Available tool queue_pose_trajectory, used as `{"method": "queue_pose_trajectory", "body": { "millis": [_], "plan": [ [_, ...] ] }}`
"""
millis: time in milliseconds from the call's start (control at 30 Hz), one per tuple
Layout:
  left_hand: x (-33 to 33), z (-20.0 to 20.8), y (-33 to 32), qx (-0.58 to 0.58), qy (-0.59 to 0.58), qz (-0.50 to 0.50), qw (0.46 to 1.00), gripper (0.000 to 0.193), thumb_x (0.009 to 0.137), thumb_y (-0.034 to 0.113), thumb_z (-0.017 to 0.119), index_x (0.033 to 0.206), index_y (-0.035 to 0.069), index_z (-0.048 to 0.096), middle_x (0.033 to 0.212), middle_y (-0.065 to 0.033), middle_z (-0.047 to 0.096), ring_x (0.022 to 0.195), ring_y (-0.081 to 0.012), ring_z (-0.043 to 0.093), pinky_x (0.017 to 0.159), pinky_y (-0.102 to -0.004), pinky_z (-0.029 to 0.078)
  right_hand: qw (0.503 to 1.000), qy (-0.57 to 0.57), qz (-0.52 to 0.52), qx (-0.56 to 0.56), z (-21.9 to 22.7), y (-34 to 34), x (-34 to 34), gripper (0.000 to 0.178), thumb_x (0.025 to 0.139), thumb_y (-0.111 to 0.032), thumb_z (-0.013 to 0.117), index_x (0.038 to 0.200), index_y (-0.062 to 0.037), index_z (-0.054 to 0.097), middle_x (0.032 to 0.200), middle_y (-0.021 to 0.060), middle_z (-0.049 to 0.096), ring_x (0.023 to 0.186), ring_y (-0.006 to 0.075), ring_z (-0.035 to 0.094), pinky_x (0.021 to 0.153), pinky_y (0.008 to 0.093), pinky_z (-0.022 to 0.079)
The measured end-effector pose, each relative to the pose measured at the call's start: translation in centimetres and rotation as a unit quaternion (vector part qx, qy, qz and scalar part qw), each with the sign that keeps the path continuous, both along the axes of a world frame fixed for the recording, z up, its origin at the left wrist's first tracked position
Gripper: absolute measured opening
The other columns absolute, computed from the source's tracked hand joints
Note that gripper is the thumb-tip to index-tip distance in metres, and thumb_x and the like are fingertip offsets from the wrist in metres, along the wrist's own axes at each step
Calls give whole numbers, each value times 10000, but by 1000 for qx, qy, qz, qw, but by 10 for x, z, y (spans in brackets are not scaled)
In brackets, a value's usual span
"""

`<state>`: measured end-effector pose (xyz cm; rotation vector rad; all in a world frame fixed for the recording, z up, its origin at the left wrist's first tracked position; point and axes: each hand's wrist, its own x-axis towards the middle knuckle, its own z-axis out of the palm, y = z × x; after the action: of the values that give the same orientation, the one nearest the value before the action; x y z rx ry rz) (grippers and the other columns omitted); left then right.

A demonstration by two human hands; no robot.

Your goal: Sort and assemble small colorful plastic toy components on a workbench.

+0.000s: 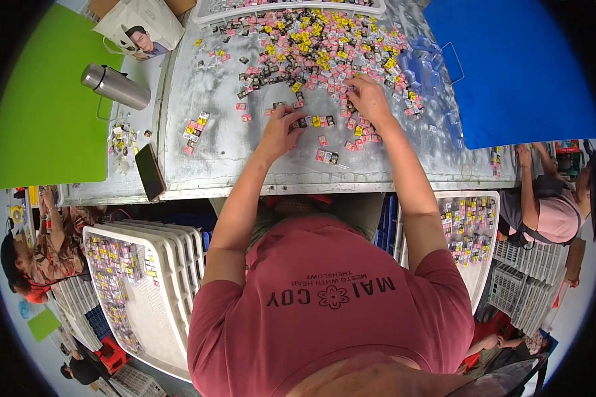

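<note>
My left hand (pixel 282 135) is closed at the left end of a short row of small printed blocks (pixel 319 122), black, yellow and pink, lying on the metal table (pixel 225 162). To its right, my right hand (pixel 371 100) reaches to the near edge of a wide heap of the same loose blocks (pixel 318 49). Its fingers are drawn together, and what lies between them is too small to make out. Nearer to me sits another short joined row (pixel 327 157). A two-strip group of joined blocks (pixel 196 132) lies at the left.
A steel flask (pixel 116 86), a phone (pixel 150 172) and a tote bag (pixel 139 30) are at the left. Clear plastic pieces (pixel 424 66) lie by the blue panel (pixel 523 73). Stacked white trays (pixel 139 291) with blocks flank me. Other people work at both sides.
</note>
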<state>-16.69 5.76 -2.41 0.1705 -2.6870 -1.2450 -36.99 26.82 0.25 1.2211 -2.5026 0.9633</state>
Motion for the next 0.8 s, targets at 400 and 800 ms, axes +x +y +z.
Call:
{"method": "queue_pose_trajectory", "body": {
  "millis": [400,800],
  "plan": [
    [-1,-9,-4,12,6,-1,1000,451,840,87,766,1285,129,705,1300,-125,562,1095,-286,628,926,-366,540,959,-165,14,229,50,31,56,129,805,-114,737,914,-45,728,914,152,701,900,355,683,796,448,543],
    [-1,-7,-2,-4,4,7,1000,452,840,120,787,1285,128,705,1296,-116,567,1077,-267,636,926,-360,544,987,-105,27,117,39,31,76,182,774,-58,706,955,-64,684,996,130,682,926,372,681,816,469,550]
  ]
}}
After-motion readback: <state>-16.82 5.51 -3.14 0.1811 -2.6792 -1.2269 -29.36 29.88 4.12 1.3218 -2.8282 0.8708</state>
